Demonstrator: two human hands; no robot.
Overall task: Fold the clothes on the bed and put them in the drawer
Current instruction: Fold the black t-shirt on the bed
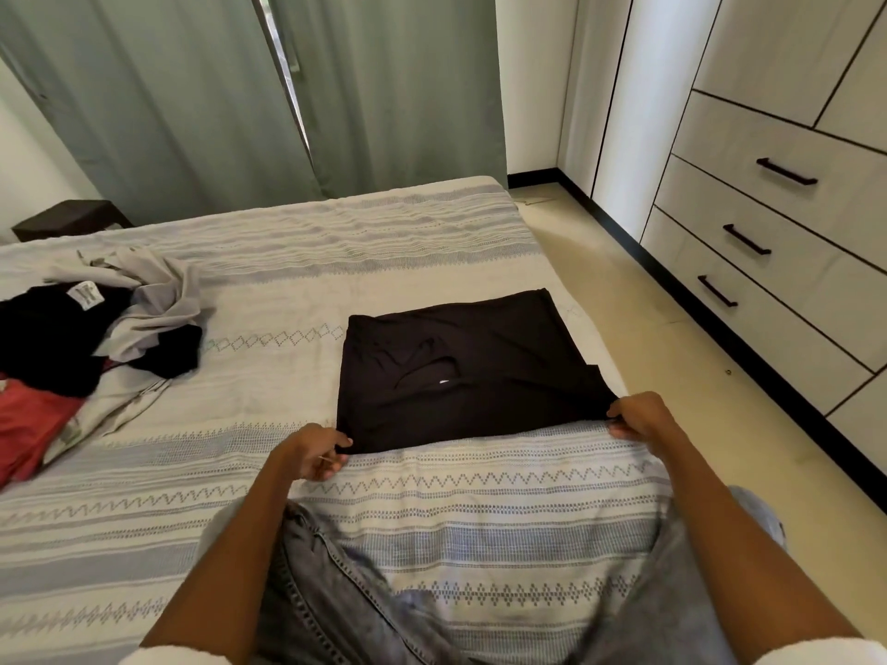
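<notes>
A black shirt (461, 371) lies flat and partly folded on the striped bedspread (297, 261), near the bed's right side. My left hand (317, 451) pinches its near left corner. My right hand (641, 415) pinches its near right corner. At the left of the bed sits a loose pile of clothes (91, 338): grey, black and red pieces, unfolded. The white drawers (763, 232) with black handles stand shut along the right wall.
A strip of tiled floor (672, 357) runs between the bed and the drawers. Green curtains (192, 98) hang behind the bed. A dark bedside table (67, 218) is at the far left. My knees in jeans rest on the bed's near part.
</notes>
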